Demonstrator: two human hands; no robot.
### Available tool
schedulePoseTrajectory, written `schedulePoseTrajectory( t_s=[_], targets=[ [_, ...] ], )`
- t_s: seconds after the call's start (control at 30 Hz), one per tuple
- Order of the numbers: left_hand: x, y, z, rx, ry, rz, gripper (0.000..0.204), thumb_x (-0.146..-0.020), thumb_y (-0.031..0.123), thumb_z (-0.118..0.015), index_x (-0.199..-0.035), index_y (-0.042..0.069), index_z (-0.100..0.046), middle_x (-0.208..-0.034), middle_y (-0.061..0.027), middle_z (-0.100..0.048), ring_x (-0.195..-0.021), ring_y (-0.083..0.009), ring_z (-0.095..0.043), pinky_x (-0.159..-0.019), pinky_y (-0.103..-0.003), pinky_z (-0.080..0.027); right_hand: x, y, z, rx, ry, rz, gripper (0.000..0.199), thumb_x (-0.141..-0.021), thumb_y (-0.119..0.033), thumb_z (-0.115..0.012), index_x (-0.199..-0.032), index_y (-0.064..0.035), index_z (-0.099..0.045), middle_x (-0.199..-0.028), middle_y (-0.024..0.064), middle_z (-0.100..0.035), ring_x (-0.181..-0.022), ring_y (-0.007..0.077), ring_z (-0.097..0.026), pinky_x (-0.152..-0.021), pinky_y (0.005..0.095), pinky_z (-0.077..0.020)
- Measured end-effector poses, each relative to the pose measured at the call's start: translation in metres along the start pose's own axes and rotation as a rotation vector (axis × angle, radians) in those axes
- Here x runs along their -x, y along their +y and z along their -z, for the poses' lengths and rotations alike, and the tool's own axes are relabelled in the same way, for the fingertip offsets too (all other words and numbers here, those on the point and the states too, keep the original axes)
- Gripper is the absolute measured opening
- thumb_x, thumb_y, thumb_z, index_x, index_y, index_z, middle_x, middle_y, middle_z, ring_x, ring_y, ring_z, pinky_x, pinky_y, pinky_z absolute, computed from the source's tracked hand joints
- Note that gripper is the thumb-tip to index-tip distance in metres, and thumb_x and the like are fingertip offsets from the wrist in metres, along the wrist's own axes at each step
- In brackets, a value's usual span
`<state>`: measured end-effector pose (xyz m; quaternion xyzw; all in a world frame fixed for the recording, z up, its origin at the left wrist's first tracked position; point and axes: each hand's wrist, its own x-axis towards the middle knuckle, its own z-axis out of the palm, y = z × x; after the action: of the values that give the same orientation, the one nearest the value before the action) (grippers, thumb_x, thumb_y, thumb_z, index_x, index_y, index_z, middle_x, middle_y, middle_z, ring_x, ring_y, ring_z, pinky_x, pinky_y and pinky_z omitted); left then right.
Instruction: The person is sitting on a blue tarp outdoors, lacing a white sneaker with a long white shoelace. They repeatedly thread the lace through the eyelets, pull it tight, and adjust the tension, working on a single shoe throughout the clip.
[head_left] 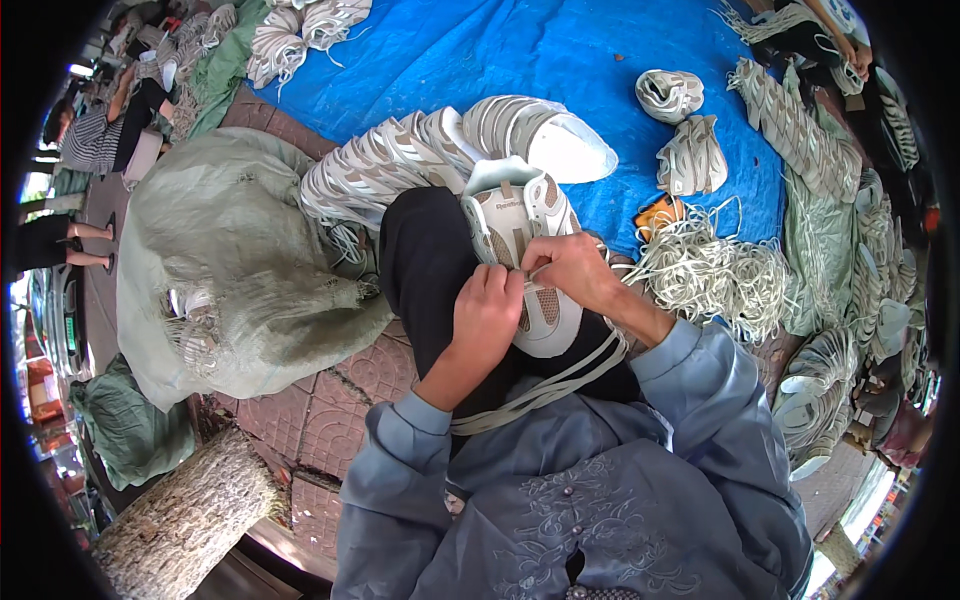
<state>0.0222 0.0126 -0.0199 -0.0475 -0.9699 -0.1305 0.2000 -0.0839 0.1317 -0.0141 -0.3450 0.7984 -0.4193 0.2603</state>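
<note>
A white and beige shoe upper (546, 337) rests across my dark-trousered legs, toe toward me. At its lacing area my left hand (487, 315) is closed, fingertips pinched on a thin shoelace. My right hand (572, 270) meets it from the other side, thumb and forefinger also pinching the lace by the eyelets. The fingertips partly hide the lace there. Long pale lace strands (560, 392) lie over my lap below the toe. Just beyond the upper, a row of nested shoe uppers (385, 165) stretches to the left.
Blue tarp (430, 60) covers the ground ahead. A tangled pile of white laces (715, 265) lies at right, near two separate uppers (692, 157). At left bulges a large woven sack (220, 230). More stacked uppers (800, 130) line the right; other people sit at the edges.
</note>
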Motion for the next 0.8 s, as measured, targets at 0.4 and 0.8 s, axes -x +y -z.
schedulePoseTrajectory(
  t_s=[0.4,0.8],
  targets=[
    [-0.029,0.008,-0.007,-0.38,-0.391,-0.228,0.01,-0.062,0.008,-0.055,-0.069,0.002,-0.052,-0.062,-0.0082,-0.05,-0.056,-0.0191,-0.053,-0.046,-0.029,-0.047,-0.003,0.017,0.009,-0.273,0.033,-0.111,0.012,-0.058,-0.002,-0.064,-0.07,-0.0025,-0.06,-0.061,0.0076,-0.061,-0.055,0.0114,-0.058,-0.052,0.0234,-0.0461],
    [-0.019,-0.003,-0.003,-0.251,-0.319,-0.193,0.008,-0.065,0.006,-0.055,-0.065,0.003,-0.047,-0.059,-0.0079,-0.048,-0.047,-0.0185,-0.053,-0.04,-0.029,-0.045,0.006,0.015,-0.013,0.15,0.164,0.109,0.012,-0.063,-0.006,-0.062,-0.072,-0.004,-0.054,-0.063,0.0113,-0.059,-0.058,0.0229,-0.06,-0.053,0.0329,-0.0472]
  ],
)
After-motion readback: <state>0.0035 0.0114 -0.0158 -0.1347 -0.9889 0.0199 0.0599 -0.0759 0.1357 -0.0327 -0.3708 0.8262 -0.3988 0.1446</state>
